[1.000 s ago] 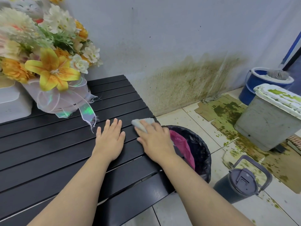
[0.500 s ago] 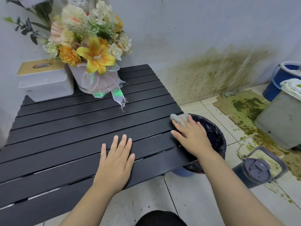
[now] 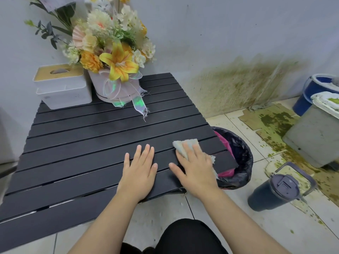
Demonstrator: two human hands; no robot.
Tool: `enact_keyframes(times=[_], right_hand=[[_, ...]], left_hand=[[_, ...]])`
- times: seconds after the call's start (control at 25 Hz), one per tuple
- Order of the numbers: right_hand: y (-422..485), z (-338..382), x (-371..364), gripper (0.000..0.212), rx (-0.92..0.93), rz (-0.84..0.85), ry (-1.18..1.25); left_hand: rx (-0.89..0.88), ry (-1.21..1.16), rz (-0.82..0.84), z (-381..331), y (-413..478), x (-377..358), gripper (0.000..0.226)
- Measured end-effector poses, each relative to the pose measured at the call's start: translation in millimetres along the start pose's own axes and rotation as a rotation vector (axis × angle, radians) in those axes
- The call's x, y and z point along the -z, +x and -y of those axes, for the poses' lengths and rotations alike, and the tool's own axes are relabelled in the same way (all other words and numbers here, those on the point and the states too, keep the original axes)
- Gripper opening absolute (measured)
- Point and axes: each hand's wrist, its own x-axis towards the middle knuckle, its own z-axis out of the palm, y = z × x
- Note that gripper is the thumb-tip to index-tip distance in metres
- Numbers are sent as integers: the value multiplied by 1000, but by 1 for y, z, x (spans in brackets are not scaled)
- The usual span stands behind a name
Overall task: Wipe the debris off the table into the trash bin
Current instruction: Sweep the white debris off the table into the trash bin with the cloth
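Black slatted table [image 3: 88, 143]: left hand [image 3: 138, 169] flat on it near the front edge, fingers straight, holding nothing. Right hand [image 3: 195, 166] just beside it, by the table's right edge, straight fingers pressing a pale folded cloth [image 3: 185, 144] onto the slats. Round black-lined trash bin [image 3: 240, 162] on the floor, partly under the table's right edge. White tissue box [image 3: 62, 92] and yellow-and-cream flower arrangement [image 3: 113, 57] at the table's back.

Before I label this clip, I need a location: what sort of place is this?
Likely a utility or cleaning corner indoors: the wall carries a green stain, a blue mop bucket stands on the stained tile floor, and a lined trash bin sits beside the black slatted table.
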Motion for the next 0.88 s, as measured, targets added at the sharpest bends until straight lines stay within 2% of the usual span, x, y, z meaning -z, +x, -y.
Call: enact_keyframes(times=[0.08,0.12,0.2,0.24,0.28,0.4,0.48,0.52,0.6,0.68,0.72,0.8,0.88], right_hand=[[-2,-15,12,65,208,28,73],[2,-30,19,60,202,38,91],[11,-49,26,59,-22,48,47],[14,-37,24,63,-98,76,-10],[19,-8,18,68,-60,91,-47],[0,104,-4,80,402,216,72],[-5,116,-5,73,576,246,109],[1,102,-2,67,530,187,104],[13,66,4,57,230,75,38],[21,61,11,62,-26,149,-51],[21,79,7,66,-9,189,-60],[6,131,-8,74,231,254,4],[-13,152,-10,77,433,303,91]], left_hand=[[19,-89,32,19,-8,12,53],[59,-60,21,40,-20,19,53],[211,37,-66,91,-53,30,53],[293,76,-106,112,-72,35,54],[342,107,-122,127,-86,39,55],[338,122,-110,139,-96,38,55],[317,130,-117,135,-91,36,55],[312,129,-127,135,-90,36,55],[306,133,-145,139,-90,34,55],[312,129,-147,141,-90,32,55],[315,128,-143,141,-90,32,55],[322,130,-119,139,-88,34,55],[289,114,-74,140,-87,40,54]])
